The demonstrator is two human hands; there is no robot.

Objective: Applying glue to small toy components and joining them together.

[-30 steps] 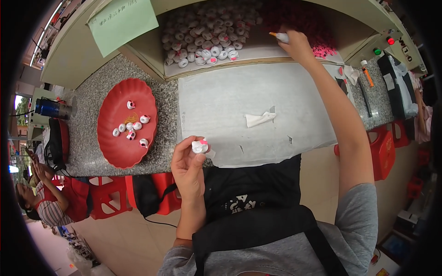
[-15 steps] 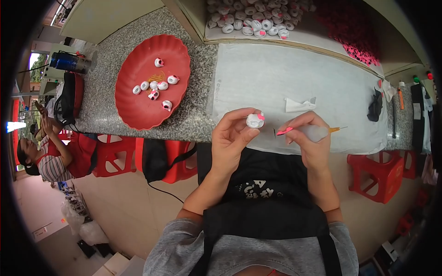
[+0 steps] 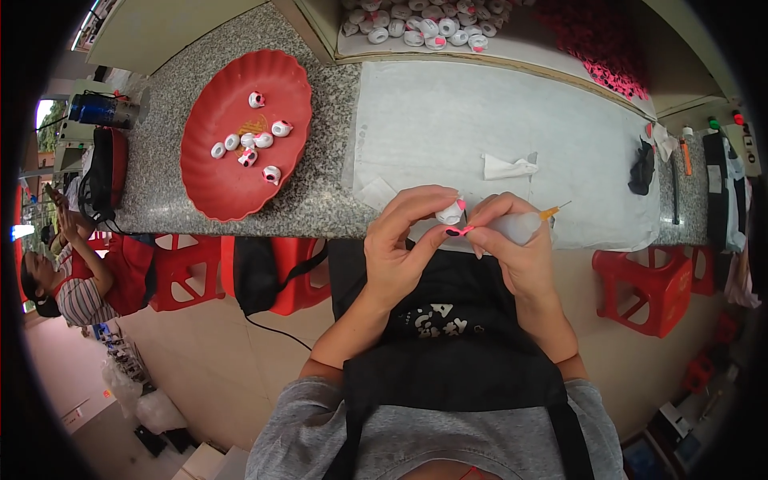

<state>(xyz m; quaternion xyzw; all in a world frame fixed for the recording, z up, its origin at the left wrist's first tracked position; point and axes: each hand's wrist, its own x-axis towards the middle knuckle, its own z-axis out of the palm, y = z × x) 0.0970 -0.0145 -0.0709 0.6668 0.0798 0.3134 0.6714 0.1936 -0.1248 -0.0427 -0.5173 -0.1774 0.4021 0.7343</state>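
Observation:
Between the thumb and fingers of my left hand (image 3: pixel 400 244) is a small white round figurine piece (image 3: pixel 449 214) with a pink patch on top. My right hand (image 3: pixel 516 252) meets it over the front edge of the worktop. Its fingertips pinch a small pink-and-black piece (image 3: pixel 458 231), which lies just below the white one and by my left thumb. A translucent squeeze bottle (image 3: pixel 524 227) with an orange needle tip (image 3: pixel 550 214) is tucked in my right hand, its needle pointing away to the right. Whether the two small pieces touch is hard to make out.
A red scalloped tray (image 3: pixel 200 172) with several white pieces stands left on the granite worktop (image 3: pixel 332 120). White sheeting (image 3: pixel 424 112) bears a crumpled tissue (image 3: pixel 508 166). Behind are piled white pieces (image 3: pixel 436 28) and pink pieces (image 3: pixel 600 52). Red stools (image 3: pixel 648 288) flank me; another person (image 3: pixel 88 272) sits left.
My hands have come together. The right one brought the pink-and-black piece left to the white piece, which has been tilted in my left fingers. The whole view has shifted slightly.

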